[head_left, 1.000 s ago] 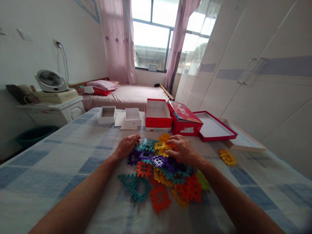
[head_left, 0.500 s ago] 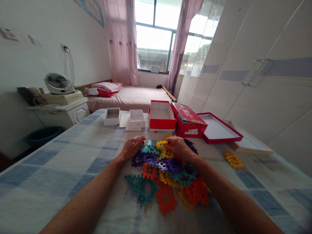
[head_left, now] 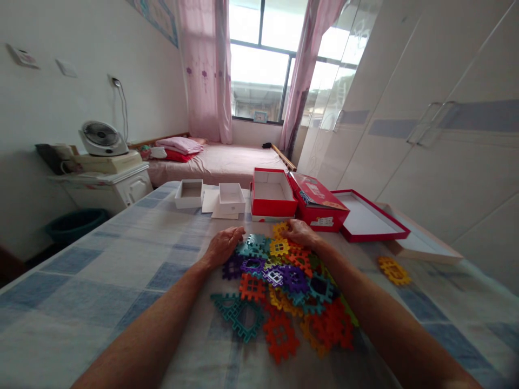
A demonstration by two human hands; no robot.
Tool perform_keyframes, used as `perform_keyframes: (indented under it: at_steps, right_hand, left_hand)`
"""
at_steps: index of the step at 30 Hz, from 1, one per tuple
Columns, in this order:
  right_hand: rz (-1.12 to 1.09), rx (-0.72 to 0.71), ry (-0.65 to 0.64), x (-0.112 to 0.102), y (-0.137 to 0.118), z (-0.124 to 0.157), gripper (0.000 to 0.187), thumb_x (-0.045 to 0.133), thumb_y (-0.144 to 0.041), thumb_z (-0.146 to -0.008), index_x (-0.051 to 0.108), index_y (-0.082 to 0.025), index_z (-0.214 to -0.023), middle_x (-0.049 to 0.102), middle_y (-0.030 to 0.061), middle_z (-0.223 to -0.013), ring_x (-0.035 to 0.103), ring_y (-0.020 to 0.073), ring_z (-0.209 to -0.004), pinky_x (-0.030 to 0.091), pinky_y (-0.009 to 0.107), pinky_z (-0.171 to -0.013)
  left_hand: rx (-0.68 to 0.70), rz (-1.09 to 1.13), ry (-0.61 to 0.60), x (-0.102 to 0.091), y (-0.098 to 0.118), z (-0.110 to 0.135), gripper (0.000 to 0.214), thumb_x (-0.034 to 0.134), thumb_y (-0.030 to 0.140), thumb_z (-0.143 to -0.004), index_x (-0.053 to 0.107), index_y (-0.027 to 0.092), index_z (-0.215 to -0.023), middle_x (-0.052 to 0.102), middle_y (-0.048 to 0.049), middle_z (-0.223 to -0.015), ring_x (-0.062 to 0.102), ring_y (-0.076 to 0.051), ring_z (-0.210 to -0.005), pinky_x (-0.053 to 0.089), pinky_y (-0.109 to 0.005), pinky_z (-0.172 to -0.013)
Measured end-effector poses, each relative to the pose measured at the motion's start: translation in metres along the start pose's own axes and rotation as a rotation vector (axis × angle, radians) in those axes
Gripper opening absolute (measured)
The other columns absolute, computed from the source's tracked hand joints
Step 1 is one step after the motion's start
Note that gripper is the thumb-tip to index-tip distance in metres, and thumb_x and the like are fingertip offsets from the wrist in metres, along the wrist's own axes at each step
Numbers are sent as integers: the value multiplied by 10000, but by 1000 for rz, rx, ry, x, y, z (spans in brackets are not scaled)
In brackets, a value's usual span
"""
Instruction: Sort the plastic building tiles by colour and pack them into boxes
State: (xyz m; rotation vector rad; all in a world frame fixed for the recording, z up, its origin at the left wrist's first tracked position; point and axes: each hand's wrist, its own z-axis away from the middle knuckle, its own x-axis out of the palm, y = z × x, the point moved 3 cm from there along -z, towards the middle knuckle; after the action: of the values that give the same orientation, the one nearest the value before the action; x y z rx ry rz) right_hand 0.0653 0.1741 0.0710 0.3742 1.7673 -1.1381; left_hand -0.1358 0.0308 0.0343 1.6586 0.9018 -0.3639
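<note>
A heap of colourful plastic interlocking pieces with toothed edges lies on the table in front of me. My left hand rests at its far left side, fingers curled together beside a teal piece; what they hold, if anything, is hidden. At the far side, my right hand has its fingertips closed on the edge of a yellow interlocking piece. Just nearer lies a small yellow square piece. Purple, orange and teal triangular pieces spread towards me.
Behind the heap stand small white boxes, an open red box and a red printed box. To their right are a red-rimmed lid and a pale tray. One yellow piece lies apart on the checked tablecloth.
My right hand has moved off the small yellow square, which now lies on the heap, to the yellow piece farther back. My left hand has barely moved. The view has shifted slightly.
</note>
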Motion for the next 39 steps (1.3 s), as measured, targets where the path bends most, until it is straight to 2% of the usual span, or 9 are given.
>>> perform_keyframes:
  at_steps: [8,12,15,18,20,27,31,34,39]
  right_hand:
    - [-248,-45,112,-9,7,2,380,580,-297,-710,476,-191,-1060,601,30,-952,567,126,-785,447,223,-667]
    - [-537,-44,110,-23,-1,6,373,604,-397,-695,545,-177,-991,631,45,-867,591,144,-733,479,247,-625]
    - [-707,-51,-60,-28,-13,15,338,630,-410,-670,594,-172,-907,650,43,-819,610,143,-693,494,246,-602]
    - [-556,-44,-258,-20,-22,24,241,613,-346,-682,621,-160,-836,659,37,-788,598,124,-626,466,215,-533]
    - [-361,-49,-308,-12,-24,27,181,593,-290,-684,624,-150,-793,652,26,-744,574,112,-588,439,204,-510]
    - [-177,-73,-337,-1,-32,21,188,678,-220,-575,636,-145,-742,622,-11,-677,533,101,-582,364,180,-488]
    - [-205,-121,-340,-1,-36,23,235,655,-253,-622,623,-136,-824,615,-5,-738,525,89,-604,368,172,-502]
    - [-372,-134,-337,-5,-35,31,270,637,-307,-660,599,-136,-866,620,11,-799,547,95,-630,420,189,-542]
    - [-715,-6,-260,-21,-29,47,298,688,-295,-618,592,-150,-861,641,21,-799,594,117,-656,477,212,-577]
  left_hand:
    - [4,-9,7,0,2,0,571,224,544,-889,663,179,-873,682,-48,-782,614,-182,-711,456,-265,-673]
    - [9,-18,6,-1,3,0,568,221,538,-890,660,179,-853,682,-49,-781,616,-183,-712,453,-264,-671]
    - [13,-25,6,-1,4,0,571,218,540,-887,661,182,-847,684,-48,-782,619,-184,-712,454,-267,-672]
    - [20,-28,2,-1,4,0,569,220,542,-885,662,184,-869,686,-48,-796,620,-184,-719,453,-269,-680]
    - [24,-29,-2,-1,4,0,568,219,537,-885,661,181,-873,682,-53,-799,617,-185,-722,451,-271,-685]
    - [22,-38,-1,-1,3,0,551,226,528,-886,651,179,-851,674,-50,-788,611,-189,-721,445,-271,-671]
    - [20,-40,-2,0,3,0,554,222,532,-887,648,183,-830,674,-47,-782,610,-183,-700,447,-265,-657]
    - [17,-36,-5,0,4,0,561,222,537,-886,656,183,-850,678,-50,-791,611,-183,-698,452,-265,-652]
    - [15,-24,-4,0,2,-1,572,226,548,-886,660,175,-875,680,-53,-791,613,-185,-702,462,-272,-661]
